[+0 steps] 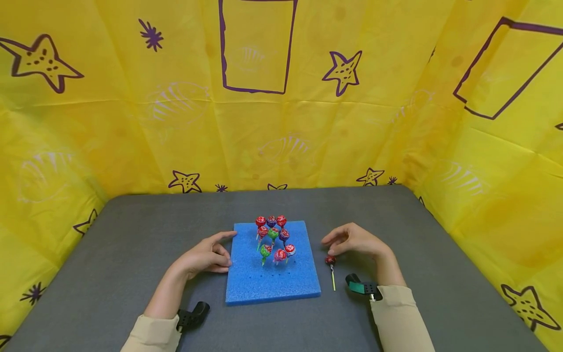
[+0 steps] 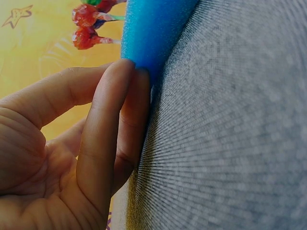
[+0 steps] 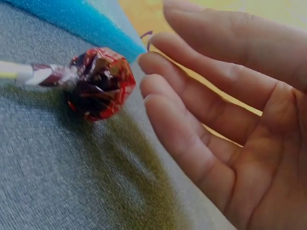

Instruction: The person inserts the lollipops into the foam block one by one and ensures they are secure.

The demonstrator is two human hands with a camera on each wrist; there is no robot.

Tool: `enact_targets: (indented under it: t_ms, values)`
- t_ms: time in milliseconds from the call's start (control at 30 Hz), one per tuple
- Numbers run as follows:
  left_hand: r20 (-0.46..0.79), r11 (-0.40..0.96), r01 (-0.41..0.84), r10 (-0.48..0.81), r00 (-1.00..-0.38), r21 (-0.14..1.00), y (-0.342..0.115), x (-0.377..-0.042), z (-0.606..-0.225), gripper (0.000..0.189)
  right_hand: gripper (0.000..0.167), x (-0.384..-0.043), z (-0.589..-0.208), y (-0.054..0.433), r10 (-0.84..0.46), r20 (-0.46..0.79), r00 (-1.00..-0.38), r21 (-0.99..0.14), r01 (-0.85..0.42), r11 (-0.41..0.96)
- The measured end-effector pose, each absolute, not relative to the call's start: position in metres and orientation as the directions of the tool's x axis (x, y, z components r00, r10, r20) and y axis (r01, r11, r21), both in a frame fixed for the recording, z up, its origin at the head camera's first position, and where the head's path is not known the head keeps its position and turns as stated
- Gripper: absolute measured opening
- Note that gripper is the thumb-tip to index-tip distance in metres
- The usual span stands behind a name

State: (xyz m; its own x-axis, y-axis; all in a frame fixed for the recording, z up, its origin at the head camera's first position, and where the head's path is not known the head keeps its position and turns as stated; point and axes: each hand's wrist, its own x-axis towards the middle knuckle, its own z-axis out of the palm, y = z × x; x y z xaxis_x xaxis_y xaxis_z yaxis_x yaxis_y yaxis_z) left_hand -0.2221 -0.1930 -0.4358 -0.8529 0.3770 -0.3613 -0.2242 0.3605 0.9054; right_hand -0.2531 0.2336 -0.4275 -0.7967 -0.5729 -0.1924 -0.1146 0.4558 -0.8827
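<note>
A blue foam board (image 1: 272, 286) lies on the table with several wrapped lollipops (image 1: 273, 233) stuck upright in it by their sticks. My left hand (image 1: 203, 255) rests at the board's left side, index finger stretched to its edge. In the left wrist view, the left fingertips (image 2: 125, 67) touch the foam edge (image 2: 144, 33). To the right of the board lies a single lollipop (image 1: 330, 260) in a dark red wrapper, its pale yellow stick toward me. Over its head hovers my right hand (image 1: 355, 240), fingers loosely bent. In the right wrist view, a gap shows between the fingers and the lollipop (image 3: 101, 82).
Small holes (image 1: 274, 275) dot the front half of the foam. The grey tabletop (image 1: 145, 220) runs back to a yellow curtain (image 1: 281, 122) with purple starfish drawings, which also closes in both sides. Each wrist carries a black camera mount (image 1: 193, 317).
</note>
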Motion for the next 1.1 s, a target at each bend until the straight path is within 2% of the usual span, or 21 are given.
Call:
enact_targets:
  t_ms: [300, 1100]
  values:
    - [-0.363, 0.367, -0.223, 0.376, -0.853, 0.903, -0.1933, -0.2217, -0.4356, 0.076, 0.034, -0.2548, -0.4316, 0.2374, -0.605, -0.222, -0.765, -0.883, -0.106, 0.458]
    - [-0.365, 0.355, -0.231, 0.380, -0.850, 0.906, -0.1925, -0.2225, -0.4359, 0.077, 0.030, -0.2518, -0.4329, 0.2312, -0.587, -0.307, -0.749, -0.841, -0.076, 0.536]
